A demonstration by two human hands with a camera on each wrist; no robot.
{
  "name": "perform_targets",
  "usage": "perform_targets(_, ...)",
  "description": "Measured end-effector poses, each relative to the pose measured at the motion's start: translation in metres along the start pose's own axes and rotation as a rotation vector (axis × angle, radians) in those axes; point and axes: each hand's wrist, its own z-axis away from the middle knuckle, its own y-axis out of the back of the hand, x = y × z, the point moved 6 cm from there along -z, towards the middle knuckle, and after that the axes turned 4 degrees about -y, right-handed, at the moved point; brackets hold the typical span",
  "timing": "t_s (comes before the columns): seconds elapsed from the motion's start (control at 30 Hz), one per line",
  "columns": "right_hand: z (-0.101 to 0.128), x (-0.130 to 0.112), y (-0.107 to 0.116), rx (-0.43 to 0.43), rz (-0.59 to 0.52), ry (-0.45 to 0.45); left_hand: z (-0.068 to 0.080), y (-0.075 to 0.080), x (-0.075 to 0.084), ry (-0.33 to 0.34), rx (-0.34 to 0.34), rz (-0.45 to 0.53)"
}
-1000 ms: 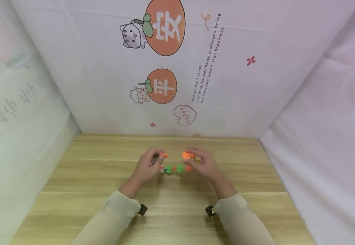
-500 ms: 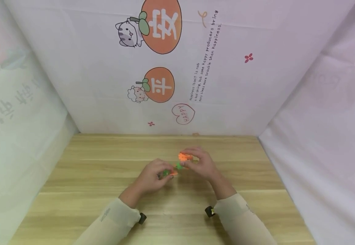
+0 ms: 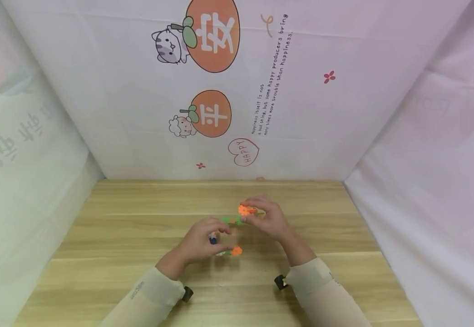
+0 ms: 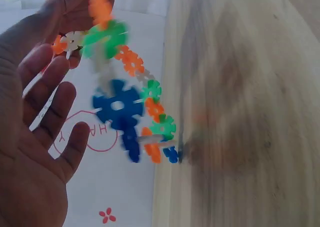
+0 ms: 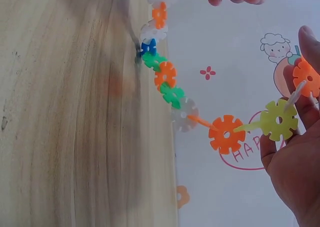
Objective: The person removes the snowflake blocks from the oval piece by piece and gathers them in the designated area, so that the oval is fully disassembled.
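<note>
A chain of interlocking plastic snowflake discs (image 3: 233, 220) in orange, green, white, blue and yellow hangs between my hands, just above the wooden table. My right hand (image 3: 266, 217) pinches one end of it at an orange disc (image 3: 245, 210); a yellow disc (image 5: 279, 120) lies against that hand's fingers. My left hand (image 3: 202, 238) is spread, thumb and fingers apart, with the chain's other end near the thumb. That end carries an orange disc (image 3: 236, 250) and a green disc (image 4: 105, 39). A blue disc (image 4: 118, 105) shows blurred in front of the left hand; any light contact there is hard to see.
The wooden table (image 3: 139, 204) reaches back to a white printed cloth wall (image 3: 294, 113). White cloth also stands on the left (image 3: 28, 136) and right sides (image 3: 417, 159). A black wrist mount (image 3: 187, 294) sits under the left sleeve, another (image 3: 279, 282) under the right.
My left hand has come down and nearer to me from beside the right hand, and its fingers have parted from the orange end disc. The right hand keeps its pinch, shifted slightly left.
</note>
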Motion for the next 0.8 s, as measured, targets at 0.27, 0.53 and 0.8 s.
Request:
perform_targets(0.27, 0.0, -0.001, 0.0, 0.0, -0.02, -0.012, -0.009, 0.008, -0.015, 0.456, 0.104, 0.191)
perform_targets(0.53, -0.001, -0.006, -0.003, -0.011, 0.003, -0.002, -0.03, 0.005, -0.01, 0.55, 0.104, 0.323)
perform_targets(0.8, -0.001, -0.014, -0.006, -0.023, 0.034, 0.033, -0.034, 0.001, -0.006, 0.586, 0.104, 0.399)
